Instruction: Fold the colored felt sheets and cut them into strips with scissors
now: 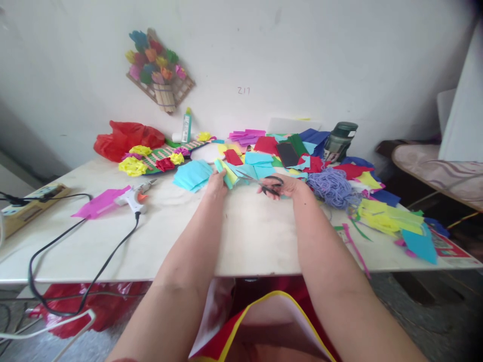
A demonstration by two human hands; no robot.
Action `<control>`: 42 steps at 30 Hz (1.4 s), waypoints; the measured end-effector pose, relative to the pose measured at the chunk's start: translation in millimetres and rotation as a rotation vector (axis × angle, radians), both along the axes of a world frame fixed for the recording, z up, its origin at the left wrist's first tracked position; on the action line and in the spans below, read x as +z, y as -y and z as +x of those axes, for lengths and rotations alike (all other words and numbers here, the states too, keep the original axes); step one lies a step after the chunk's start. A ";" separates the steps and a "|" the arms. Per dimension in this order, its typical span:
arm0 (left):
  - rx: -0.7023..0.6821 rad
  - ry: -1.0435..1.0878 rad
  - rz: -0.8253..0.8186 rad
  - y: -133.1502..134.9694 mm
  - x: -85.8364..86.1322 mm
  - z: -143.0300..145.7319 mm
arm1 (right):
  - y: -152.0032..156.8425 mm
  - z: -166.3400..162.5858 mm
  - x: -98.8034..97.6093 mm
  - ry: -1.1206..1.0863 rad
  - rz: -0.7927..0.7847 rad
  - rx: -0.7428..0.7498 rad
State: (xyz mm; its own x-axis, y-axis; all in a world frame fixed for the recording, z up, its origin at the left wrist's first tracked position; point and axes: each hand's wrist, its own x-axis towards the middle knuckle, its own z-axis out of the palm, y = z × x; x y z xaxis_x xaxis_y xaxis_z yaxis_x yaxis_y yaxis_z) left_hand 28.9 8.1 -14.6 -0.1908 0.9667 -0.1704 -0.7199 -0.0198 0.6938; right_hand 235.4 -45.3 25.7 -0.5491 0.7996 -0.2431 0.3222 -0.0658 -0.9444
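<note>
Black-handled scissors [272, 185] are in my right hand [289, 186], whose fingers close around the handles. Their blades point left, toward a folded yellow and light-blue piece of crepe paper [229, 174]. My left hand [218, 182] grips that paper at its left side. A stack of light-blue crepe paper squares [193, 175] lies on the table just left of my left hand. Behind both hands lie more cut sheets in light blue, red and green. A ball of purple yarn [330, 188] sits close to the right of my right hand.
A hot glue gun [132, 198] rests on pink paper at the left, its black cord looping over the table edge near a power strip [35, 206]. Behind it lie a flower-trimmed craft piece [162, 157] and a glue bottle [186, 126]. A dark bottle [341, 141] stands back right.
</note>
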 end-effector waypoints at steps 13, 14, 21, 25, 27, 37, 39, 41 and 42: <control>-0.072 -0.072 0.075 2.4 -1.4 -2.4 | -3.2 -7.9 -3.5 -0.078 -0.005 -0.089; -0.065 -0.077 0.077 2.5 -1.1 -2.8 | -2.3 -9.7 -2.4 -0.059 -0.009 -0.091; -0.086 -0.081 0.124 0.7 -2.6 -5.8 | 1.5 -11.7 3.1 -0.026 0.012 -0.074; -0.079 -0.066 0.112 0.7 -2.9 -5.6 | -0.9 -12.1 1.3 -0.009 0.020 -0.057; -0.085 -0.056 0.106 2.0 -2.0 -5.0 | -2.3 -13.2 0.0 -0.014 0.022 -0.055; -0.141 -0.012 0.074 4.8 0.4 -1.2 | -2.5 -29.4 -2.6 -0.039 0.129 -0.072; -0.153 -0.003 0.068 5.4 1.0 -0.6 | -4.4 -32.2 -4.9 -0.043 0.141 -0.079; -0.158 0.005 0.063 6.5 1.9 -0.1 | -7.1 -34.5 -8.1 -0.055 0.152 -0.087; -0.159 0.008 0.061 7.1 2.4 0.1 | -8.6 -35.6 -9.9 -0.063 0.155 -0.088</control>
